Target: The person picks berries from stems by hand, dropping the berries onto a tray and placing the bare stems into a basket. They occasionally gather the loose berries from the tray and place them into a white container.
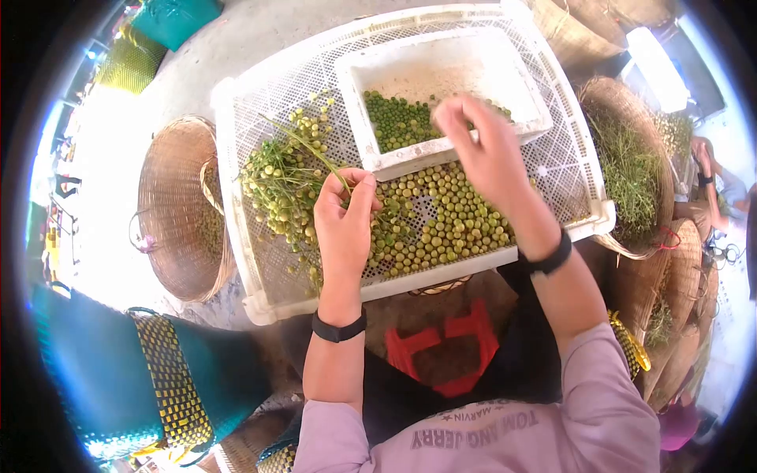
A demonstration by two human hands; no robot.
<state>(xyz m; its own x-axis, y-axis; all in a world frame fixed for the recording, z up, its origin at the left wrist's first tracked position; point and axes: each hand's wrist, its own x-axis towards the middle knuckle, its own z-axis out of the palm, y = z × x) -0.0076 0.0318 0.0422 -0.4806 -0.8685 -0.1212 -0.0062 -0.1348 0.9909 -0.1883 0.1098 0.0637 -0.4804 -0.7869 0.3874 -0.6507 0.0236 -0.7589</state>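
Observation:
Between its thumb and fingers, my left hand (347, 213) pinches a green stem (303, 146) that sticks out up and to the left. Under and beside that hand lies a heap of stalks with small pale green fruits (276, 177). My right hand (485, 142) is over the front of a white foam box (441, 162), slightly blurred, its fingers curled in. Whatever those fingers hold, if anything, cannot be made out. Small dark green fruits (394, 118) lie inside the box. Larger yellow-green round fruits (449, 213) are spread in front of it on the white perforated tray (331, 288).
A woven basket (177, 205) stands left of the tray, and another basket with green stalks (631, 169) stands to the right. Below the tray is a red plastic stool (414, 343). Teal bags (95, 355) are at lower left. Another person's arm (710, 185) shows at far right.

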